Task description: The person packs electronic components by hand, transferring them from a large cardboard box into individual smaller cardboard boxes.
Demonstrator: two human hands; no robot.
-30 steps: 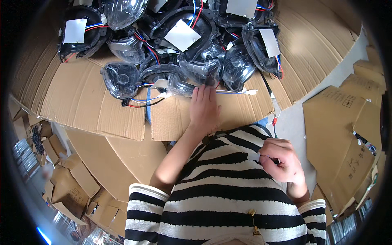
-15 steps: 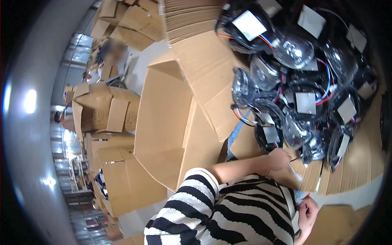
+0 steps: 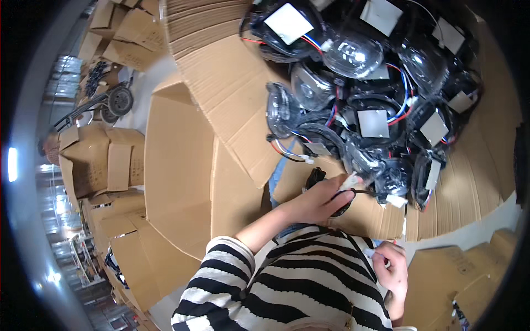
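Observation:
My left hand (image 3: 320, 199) is closed round a black wired lamp (image 3: 316, 177), mostly hidden under the fingers. A white connector (image 3: 350, 181) sticks up at the fingertips, and a black cable runs right from them toward another white connector (image 3: 396, 201). Lower right, close to my striped shirt, my right hand (image 3: 391, 267) has its fingers curled at a small pale piece (image 3: 369, 252), too small to name. Just beyond my left hand lie several lamps (image 3: 353, 53) with clear lenses, black housings, square pale labels (image 3: 373, 123) and coloured wires, heaped on cardboard.
An open cardboard box (image 3: 179, 160) stands left of me, beside a raised corrugated flap (image 3: 221, 71). More cartons (image 3: 102, 160) are stacked farther left, with a wheeled cart (image 3: 118, 101) behind them. Another carton (image 3: 441, 276) sits at the lower right.
The view has shifted, so the scene sits farther left. My left hand has drawn a black lamp away from the heap's near edge. My right hand remains near my shirt, fingers curled.

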